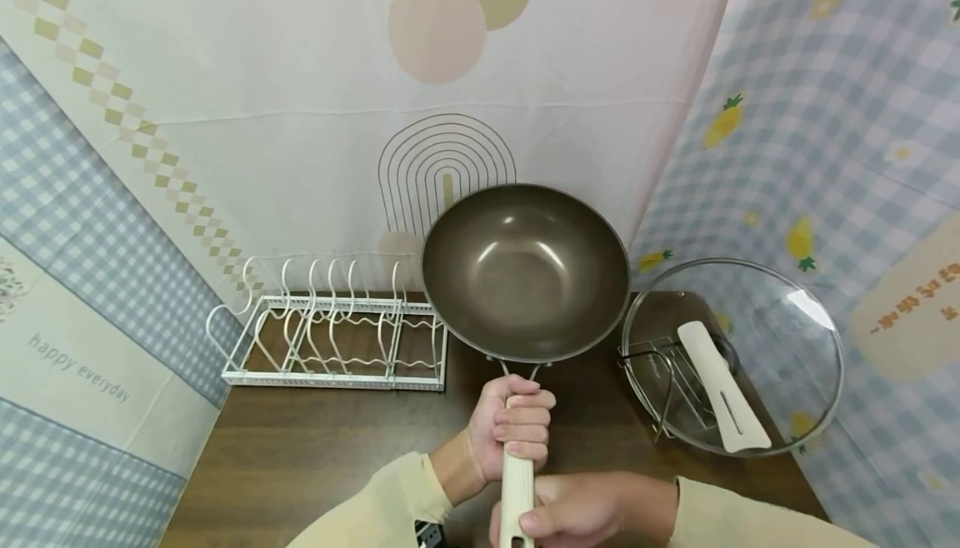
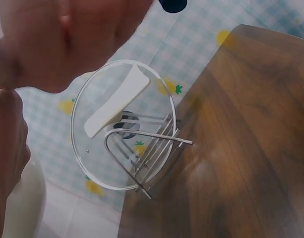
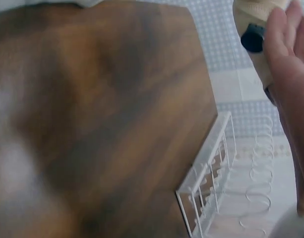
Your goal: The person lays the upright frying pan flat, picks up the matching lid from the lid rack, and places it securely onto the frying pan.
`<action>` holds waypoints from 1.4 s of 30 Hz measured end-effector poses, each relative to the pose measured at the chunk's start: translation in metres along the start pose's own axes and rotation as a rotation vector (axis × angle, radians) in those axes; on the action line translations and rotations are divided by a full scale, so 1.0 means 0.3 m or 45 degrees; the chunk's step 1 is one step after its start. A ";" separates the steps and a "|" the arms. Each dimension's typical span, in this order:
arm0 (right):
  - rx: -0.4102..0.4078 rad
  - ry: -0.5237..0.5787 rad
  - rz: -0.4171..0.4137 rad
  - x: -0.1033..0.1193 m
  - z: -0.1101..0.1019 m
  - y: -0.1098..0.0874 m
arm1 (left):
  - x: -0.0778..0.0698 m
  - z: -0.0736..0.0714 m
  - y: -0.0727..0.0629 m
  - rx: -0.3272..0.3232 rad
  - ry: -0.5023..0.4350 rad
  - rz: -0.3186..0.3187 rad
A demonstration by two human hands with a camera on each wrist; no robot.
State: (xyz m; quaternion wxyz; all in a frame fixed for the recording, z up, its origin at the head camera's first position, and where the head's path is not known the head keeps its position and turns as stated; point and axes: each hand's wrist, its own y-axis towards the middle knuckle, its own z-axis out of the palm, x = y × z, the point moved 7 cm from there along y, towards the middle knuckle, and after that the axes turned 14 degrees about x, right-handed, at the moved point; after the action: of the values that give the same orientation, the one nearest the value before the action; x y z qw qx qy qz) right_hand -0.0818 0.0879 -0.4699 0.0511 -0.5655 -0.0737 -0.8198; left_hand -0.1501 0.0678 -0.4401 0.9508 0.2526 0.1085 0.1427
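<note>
Wok [image 1: 525, 273], dark brown inside, stands at centre of the head frame, its interior facing the camera, held above the counter [image 1: 330, 440] by a cream handle [image 1: 517, 490] running to the bottom edge. Left hand [image 1: 512, 421] grips the handle near the wok, fingers curled round it and pressed together. Right hand [image 1: 581, 505] holds the lower handle, thumb along one side, fingertips showing on the other. Right of frame: clear glass lid [image 1: 750, 356] with a long cream grip [image 1: 720, 381], tilted in a metal wire stand [image 1: 669, 386]. Left of frame: white wire rack [image 1: 337, 380] with upright loops, on the counter. Patterned cloths [image 1: 300, 173] hang behind and at both sides.
</note>
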 end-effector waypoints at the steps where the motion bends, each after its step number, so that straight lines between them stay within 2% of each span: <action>1: 0.020 -0.025 0.039 0.003 -0.001 -0.009 | -0.001 0.000 0.000 0.002 0.002 0.000; 5: 0.095 -0.190 0.266 0.023 -0.013 -0.050 | -0.002 0.002 0.000 0.009 0.001 -0.002; 7: 0.185 -0.246 0.369 0.038 -0.015 -0.062 | -0.002 0.002 0.000 0.010 -0.002 -0.005; 10: 0.325 -0.231 0.475 0.062 -0.009 -0.071 | -0.002 0.003 -0.002 0.008 -0.005 -0.010; 13: 0.395 -0.188 0.518 0.089 -0.006 -0.084 | -0.004 0.005 -0.005 0.011 -0.001 -0.015; 17: 0.400 -0.204 0.483 0.125 -0.008 -0.107 | -0.005 0.007 -0.005 0.020 0.021 -0.031; 24: 0.398 -0.341 0.320 0.206 -0.024 -0.141 | -0.005 0.012 -0.006 0.040 0.034 -0.035; 31: 0.237 -0.495 0.192 0.284 -0.075 -0.172 | 0.002 0.006 -0.010 0.023 0.028 -0.012; 37: 0.153 -0.521 0.153 0.333 -0.096 -0.198 | 0.006 0.008 -0.007 0.034 -0.015 0.001; 42: 0.102 -0.544 0.097 0.385 -0.104 -0.239 | 0.009 0.012 -0.009 0.041 -0.007 -0.008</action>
State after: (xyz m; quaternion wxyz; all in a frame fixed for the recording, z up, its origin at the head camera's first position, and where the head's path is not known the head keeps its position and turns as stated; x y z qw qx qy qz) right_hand -0.1636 0.1527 -0.3774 0.0875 -0.7263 -0.0940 -0.6753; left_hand -0.1460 0.0649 -0.4387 0.9473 0.2681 0.1091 0.1371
